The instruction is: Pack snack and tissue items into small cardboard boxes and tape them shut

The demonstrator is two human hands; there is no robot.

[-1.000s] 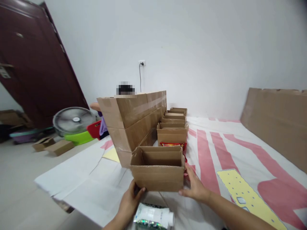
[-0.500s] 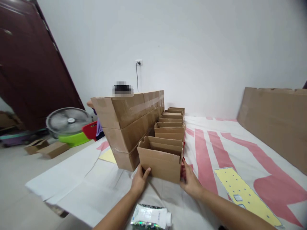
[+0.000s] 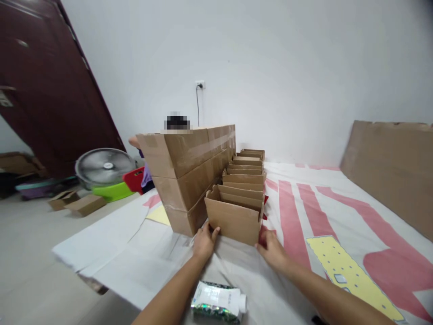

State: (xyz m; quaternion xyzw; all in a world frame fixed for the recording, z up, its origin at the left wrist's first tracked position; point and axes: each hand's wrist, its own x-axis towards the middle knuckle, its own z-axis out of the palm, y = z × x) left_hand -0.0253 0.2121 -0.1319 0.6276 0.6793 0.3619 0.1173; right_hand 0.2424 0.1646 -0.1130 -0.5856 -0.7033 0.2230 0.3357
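Note:
The nearest open cardboard box stands on the cloth-covered table between my two hands. My left hand grips its lower left corner, the thumb on the front face and the fingers partly hidden round the side. At the lower right corner, my right hand has its fingers curled against the box edge. Behind this box runs a row of similar open boxes. A white capped tube lies on a shiny green pack close to me.
Taped cartons form a stacked wall along the left of the row; a person's head shows behind it. A large cardboard panel stands at right. A yellow dotted cutout lies on the table. A fan sits beyond the left edge.
The nearest box has slid a little away from me, closer to the row, with both hands following it. The whole view has shifted slightly.

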